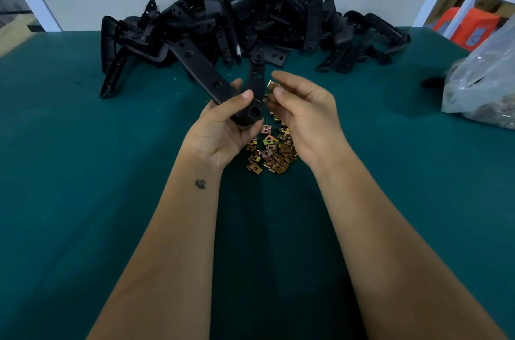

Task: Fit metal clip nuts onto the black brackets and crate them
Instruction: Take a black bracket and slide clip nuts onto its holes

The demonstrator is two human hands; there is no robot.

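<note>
While the left hand [223,128] grips a black bracket [214,83] with thumb curled over its bend and fingers wrapped behind, the right hand [303,122] pinches a single brass-coloured clip nut [273,86] between thumb and forefinger, just beside the bracket's upright arm. The bracket is a bent piece with two arms: one runs up and away to the left of the left hand, the other rises between the two hands, and both show round holes. The nut sits close to the upright arm; whether it touches it I cannot tell. Directly below and between both hands, a loose pile of clip nuts [271,150] lies on the green table covering [83,172]. Beyond the hands, against the back wall, a large heap of black brackets [237,19] is stacked. Well off to the right of the right hand rests a clear plastic bag [485,83] with its contents dim and unclear.
</note>
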